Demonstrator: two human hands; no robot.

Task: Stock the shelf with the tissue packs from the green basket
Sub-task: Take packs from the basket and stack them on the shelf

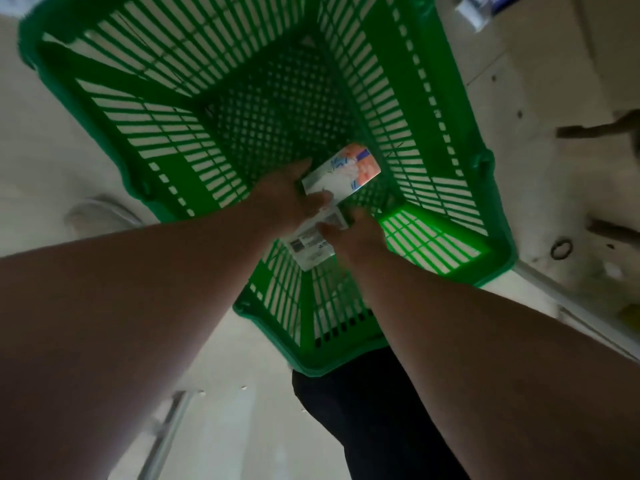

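Observation:
The green basket [166, 109] stands on the floor below me, and I look straight down into it. Both my arms reach inside at its near end. My left hand [287, 199] grips a white tissue pack with orange and blue print [346, 171], fingers wrapped over its near edge. My right hand [356, 233] holds a second white pack [308, 244] with a barcode label, which lies just below the first. The two packs touch or overlap between my hands. The rest of the basket's mesh bottom shows no other packs.
A pale tiled floor [52, 161] surrounds the basket. A light shoe [100, 213] shows at the left. My dark trouser leg [367, 410] stands just behind the basket. A shelf base or white ledge [571, 306] runs along the right, with some packaging [478, 8] at the top right.

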